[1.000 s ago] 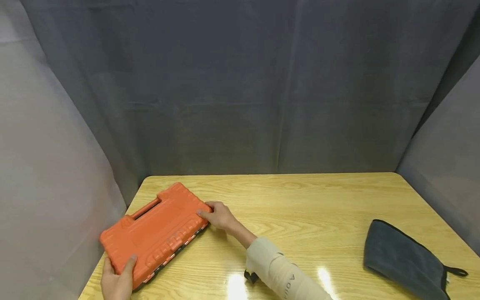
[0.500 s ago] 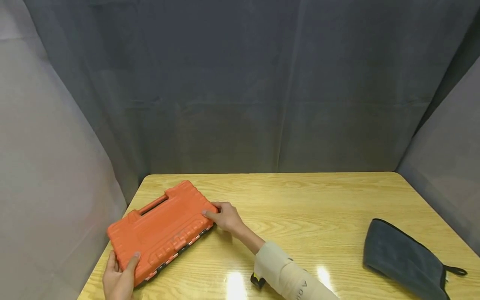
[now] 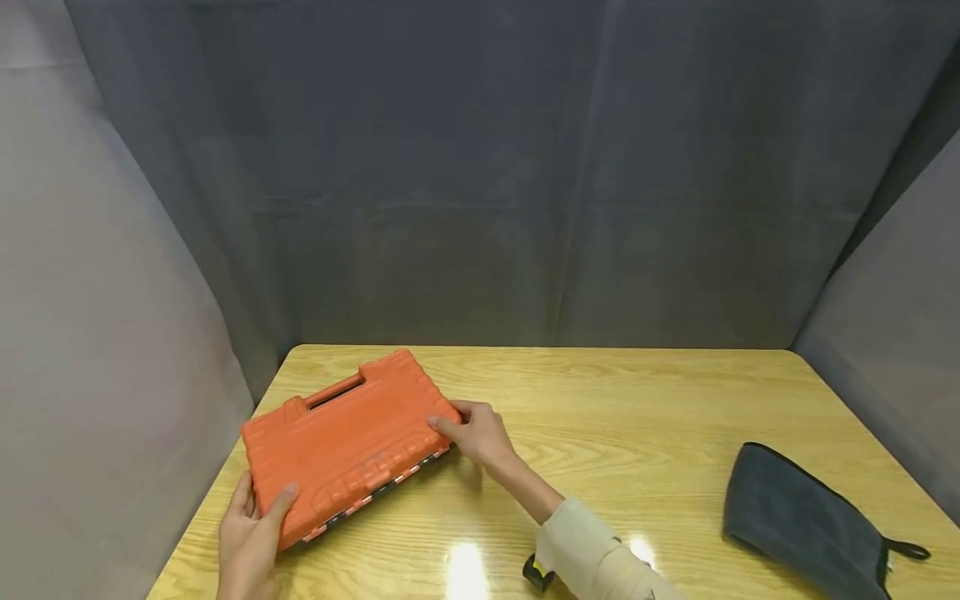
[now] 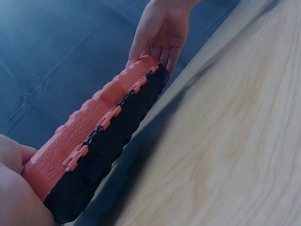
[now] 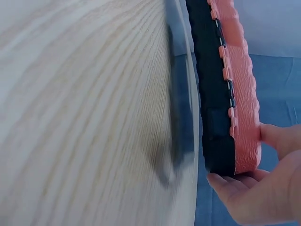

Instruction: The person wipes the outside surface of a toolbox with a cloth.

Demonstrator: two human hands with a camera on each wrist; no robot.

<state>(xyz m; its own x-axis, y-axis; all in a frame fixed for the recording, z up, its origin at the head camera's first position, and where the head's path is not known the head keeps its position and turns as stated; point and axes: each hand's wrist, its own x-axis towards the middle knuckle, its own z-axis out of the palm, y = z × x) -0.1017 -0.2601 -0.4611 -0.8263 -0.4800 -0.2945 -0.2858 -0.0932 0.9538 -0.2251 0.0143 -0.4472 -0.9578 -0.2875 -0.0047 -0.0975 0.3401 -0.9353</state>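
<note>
An orange plastic carrying case with a black lower half is held between both hands at the left of the table, its hinged long edge facing me and its handle facing away. My left hand grips the near left end, thumb on top and fingers round the side. At the far right end, my right hand pinches the corner, thumb above and fingers beneath. Both wrist views show the case raised off the wood, with a shadow under it. The right wrist view shows the right hand curled under its end.
A dark grey zippered pouch with a wrist loop lies at the table's right. Beside the right sleeve is a small black and yellow object, partly hidden. Grey curtains enclose the wooden table at the back and sides.
Both hands have carried the case to the right and slightly away, turning its long edge closer to parallel with the table's back edge. More of the black and yellow object shows.
</note>
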